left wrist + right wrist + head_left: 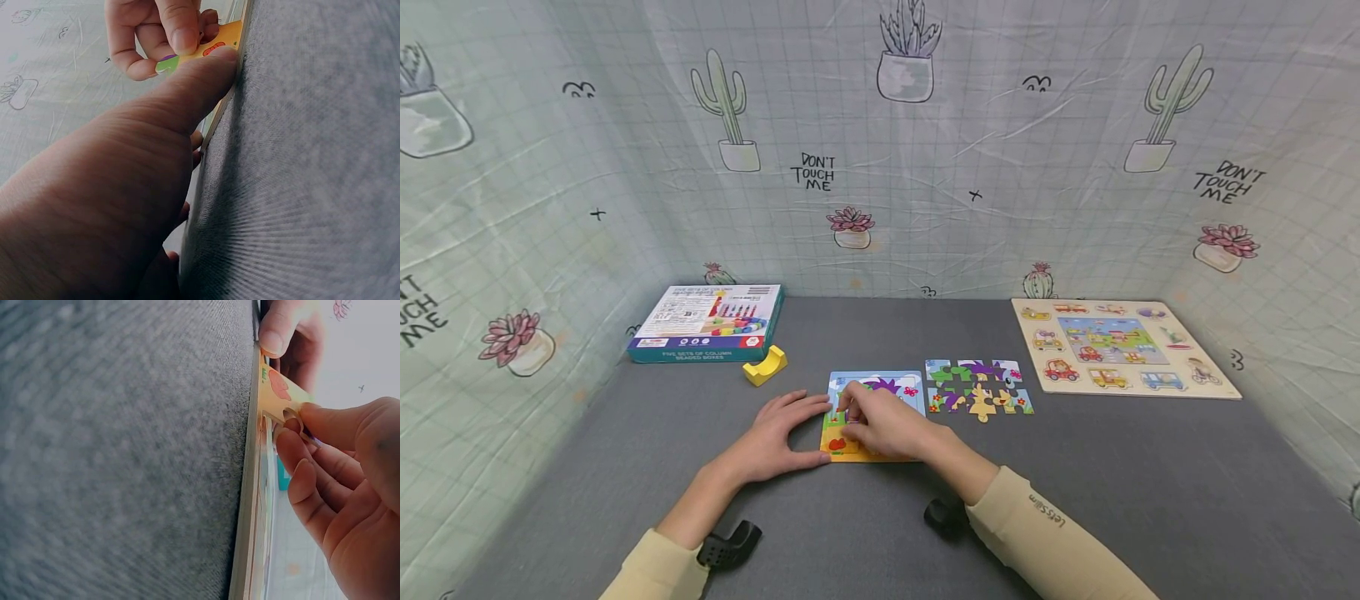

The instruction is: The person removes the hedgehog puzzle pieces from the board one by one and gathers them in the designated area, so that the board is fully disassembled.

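Note:
A small jigsaw puzzle board (852,377) with a blue, green and yellow picture lies on the grey table in front of me. At its left side rests my left hand (782,435), fingers extended, thumb at the near left corner. My right hand (883,421) is over the board and pinches a puzzle piece (275,394) between thumb and fingers. This piece is yellow with a red shape and is tilted up from the board in the right wrist view. In the left wrist view, the left thumb (209,72) touches its yellow edge. My right hand hides much of the board.
Several joined puzzle pieces (981,398) lie right of the board. Farther right is a wooden vehicle puzzle (1030,333). A boxed toy set (700,356) stands at the back left, with a yellow curved block (766,367) beside it. A printed cloth hangs behind.

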`<action>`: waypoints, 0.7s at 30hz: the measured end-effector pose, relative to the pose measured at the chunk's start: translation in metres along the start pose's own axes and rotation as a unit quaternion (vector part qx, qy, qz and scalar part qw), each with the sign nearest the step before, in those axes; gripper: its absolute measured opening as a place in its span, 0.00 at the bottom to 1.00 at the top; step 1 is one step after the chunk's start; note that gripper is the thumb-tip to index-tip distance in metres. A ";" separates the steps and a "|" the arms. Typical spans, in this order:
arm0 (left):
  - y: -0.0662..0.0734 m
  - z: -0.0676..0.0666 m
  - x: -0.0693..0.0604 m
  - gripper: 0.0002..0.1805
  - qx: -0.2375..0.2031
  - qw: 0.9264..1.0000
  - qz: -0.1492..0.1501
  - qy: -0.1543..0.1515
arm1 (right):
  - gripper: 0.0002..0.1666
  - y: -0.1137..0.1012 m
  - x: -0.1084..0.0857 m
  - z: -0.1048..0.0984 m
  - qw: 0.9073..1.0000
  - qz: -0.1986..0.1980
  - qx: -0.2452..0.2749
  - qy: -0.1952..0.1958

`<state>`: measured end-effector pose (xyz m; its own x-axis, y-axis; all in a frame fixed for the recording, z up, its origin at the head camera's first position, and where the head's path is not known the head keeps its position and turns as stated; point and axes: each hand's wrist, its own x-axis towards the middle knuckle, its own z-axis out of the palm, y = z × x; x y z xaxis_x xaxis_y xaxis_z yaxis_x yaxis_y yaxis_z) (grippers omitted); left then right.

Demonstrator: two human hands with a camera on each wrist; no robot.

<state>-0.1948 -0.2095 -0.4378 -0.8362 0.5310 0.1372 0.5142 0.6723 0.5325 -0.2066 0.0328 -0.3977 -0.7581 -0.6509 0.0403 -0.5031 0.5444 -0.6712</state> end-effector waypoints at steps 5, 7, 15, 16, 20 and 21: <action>0.000 -0.001 0.000 0.41 -0.002 1.000 0.000 0.001 | 0.13 0.000 -0.001 -0.002 1.000 -0.001 0.026 0.001; 0.000 0.000 0.000 0.41 0.000 1.000 0.000 0.001 | 0.13 0.000 -0.002 -0.004 0.999 -0.004 0.032 0.003; 0.000 0.000 0.001 0.40 0.000 1.000 0.005 0.002 | 0.14 0.004 -0.009 -0.018 0.999 -0.020 0.041 0.015; 0.000 0.000 0.000 0.40 0.000 1.000 0.004 0.002 | 0.14 0.005 -0.010 -0.020 0.999 -0.019 0.042 0.016; 0.000 0.000 0.000 0.41 -0.001 1.000 -0.003 -0.002 | 0.13 0.010 -0.015 -0.026 0.998 -0.023 0.050 0.016; 0.000 0.000 0.000 0.41 -0.001 1.000 -0.004 -0.004 | 0.13 0.011 -0.017 -0.028 0.998 -0.023 0.051 0.015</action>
<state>-0.1951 -0.2093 -0.4373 -0.8391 0.5290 0.1268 0.5068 0.6754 0.5357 -0.2111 0.0643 -0.3854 -0.7485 -0.6563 0.0944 -0.4936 0.4565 -0.7402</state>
